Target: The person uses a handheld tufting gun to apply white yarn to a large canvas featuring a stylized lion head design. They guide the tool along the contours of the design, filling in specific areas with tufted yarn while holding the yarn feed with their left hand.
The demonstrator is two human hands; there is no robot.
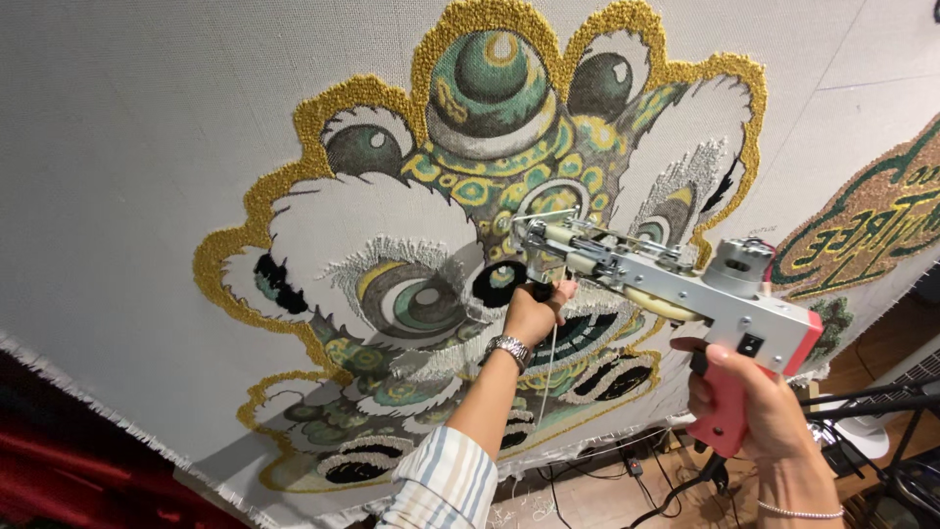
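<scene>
A tufting gun (676,279) with a silver metal body and a pink grip points its needle end at a stretched grey cloth (147,147). My right hand (759,407) is shut around the pink grip at the lower right. My left hand (534,312), with a metal watch on the wrist, is closed on the black front handle under the gun's nose. A thin white yarn (550,367) hangs down beside my left wrist. On the cloth is a tufted lion-dance head (470,206) in gold, green, white and black.
A second tufted patch in green and gold (871,225) lies at the right edge of the cloth. Below the frayed cloth edge I see cables on a wooden floor (607,490), a black stand (881,402) and a dark red area (59,460) at the lower left.
</scene>
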